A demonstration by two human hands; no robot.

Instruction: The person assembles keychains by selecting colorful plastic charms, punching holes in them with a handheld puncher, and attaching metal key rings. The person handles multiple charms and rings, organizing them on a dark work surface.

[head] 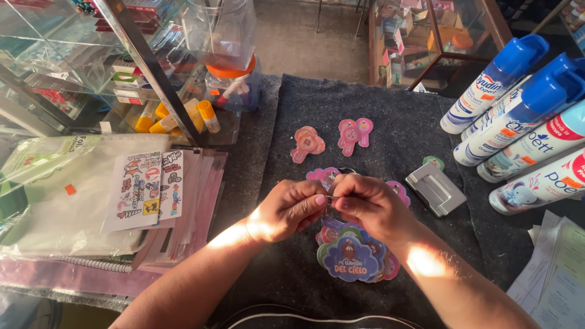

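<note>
The surface (378, 116) is covered by a dark grey felt mat, with spray cans (518, 103) laid at its right edge and a plastic-sleeved sticker stack (146, 189) at its left. A pile of colourful die-cut tags (353, 256) lies under the wrists; it could be scattered if a forearm drags across it. A small grey stapler-like tool (436, 187) sits just beside the right hand (372, 207) and could be knocked. A thin pin-like piece (331, 197) is pinched between both hands; left hand (289, 207) fingers are closed on it, right fingers too. It could slip and be lost in the felt.
</note>
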